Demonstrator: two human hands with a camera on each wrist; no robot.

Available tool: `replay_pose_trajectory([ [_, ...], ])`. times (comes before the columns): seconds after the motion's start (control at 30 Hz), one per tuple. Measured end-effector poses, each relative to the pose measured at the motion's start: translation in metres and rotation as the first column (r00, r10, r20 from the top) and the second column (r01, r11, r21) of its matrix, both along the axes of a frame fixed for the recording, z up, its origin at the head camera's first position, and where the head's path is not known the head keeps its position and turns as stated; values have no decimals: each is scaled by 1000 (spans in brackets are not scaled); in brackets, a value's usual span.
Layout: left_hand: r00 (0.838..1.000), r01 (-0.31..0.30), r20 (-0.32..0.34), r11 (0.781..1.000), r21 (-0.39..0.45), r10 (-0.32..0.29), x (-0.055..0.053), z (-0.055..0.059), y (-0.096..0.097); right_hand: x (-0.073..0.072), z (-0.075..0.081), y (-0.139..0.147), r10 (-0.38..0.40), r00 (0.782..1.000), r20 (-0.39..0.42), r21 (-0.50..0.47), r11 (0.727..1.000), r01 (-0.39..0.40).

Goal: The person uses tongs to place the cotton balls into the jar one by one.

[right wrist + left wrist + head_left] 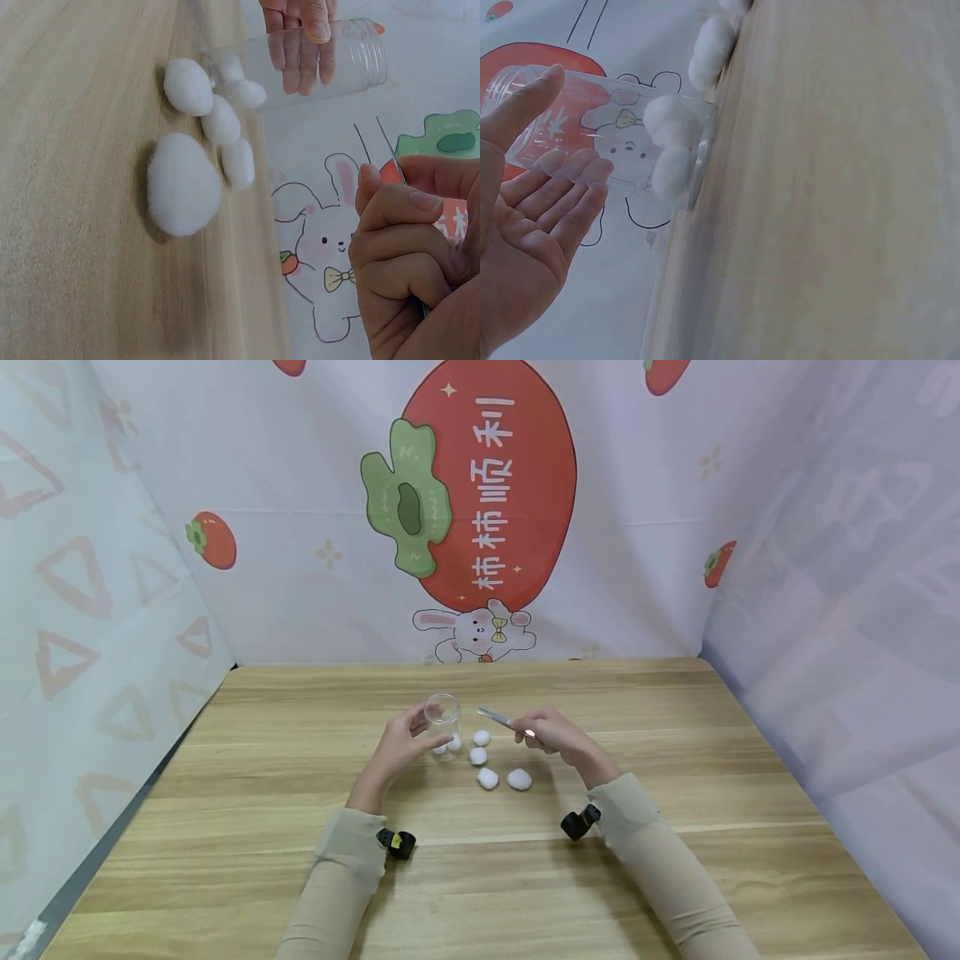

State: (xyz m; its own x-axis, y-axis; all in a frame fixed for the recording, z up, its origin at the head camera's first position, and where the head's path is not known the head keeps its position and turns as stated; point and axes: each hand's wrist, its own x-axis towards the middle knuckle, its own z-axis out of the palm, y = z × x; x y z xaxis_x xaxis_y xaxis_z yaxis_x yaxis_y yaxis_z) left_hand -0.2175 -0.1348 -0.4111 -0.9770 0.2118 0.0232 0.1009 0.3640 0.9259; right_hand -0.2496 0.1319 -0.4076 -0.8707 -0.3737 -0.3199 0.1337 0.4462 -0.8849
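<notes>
My left hand [401,745] holds a clear jar [444,714] upright on the table, thumb on one side and fingers on the other. The jar has no lid, and two cotton balls [671,120] lie at its bottom. In my right hand [557,735] a pair of metal tweezers [495,717] is gripped, its tips pointing toward the jar. The right wrist view shows the two tweezer tips [386,139] apart with nothing between them. Several loose white cotton balls [519,779] rest on the table between my hands, the largest [182,184] nearest the right wrist camera.
The wood-grain table [480,893] reaches back to a printed cloth [300,585] with persimmons and a rabbit. Cloth also hangs at the left and right sides. Each sleeve cuff has a small black camera [580,822] on it.
</notes>
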Motion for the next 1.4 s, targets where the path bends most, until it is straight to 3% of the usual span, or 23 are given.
replay_pose_trajectory([
  [0.27,1000,-2,-12,1000,-12,2,-2,-3,0,-3,-11,5,15,999,31,-3,1000,-15],
  [0.5,1000,-12,-15,1000,1,12,-20,-32,-5,-6,-17,8,-2,999,37,20,1000,1],
  [0.57,1000,-11,-24,1000,6,11,-22,-36,-6,-6,-19,9,-6,999,36,25,1000,5],
  [0.9,999,-16,-36,1000,-6,16,-21,-37,-7,-8,-27,12,-30,999,26,69,997,28],
  [1.4,999,-15,-40,1000,0,15,-23,-41,-8,-9,-39,14,-54,995,90,119,992,43],
])
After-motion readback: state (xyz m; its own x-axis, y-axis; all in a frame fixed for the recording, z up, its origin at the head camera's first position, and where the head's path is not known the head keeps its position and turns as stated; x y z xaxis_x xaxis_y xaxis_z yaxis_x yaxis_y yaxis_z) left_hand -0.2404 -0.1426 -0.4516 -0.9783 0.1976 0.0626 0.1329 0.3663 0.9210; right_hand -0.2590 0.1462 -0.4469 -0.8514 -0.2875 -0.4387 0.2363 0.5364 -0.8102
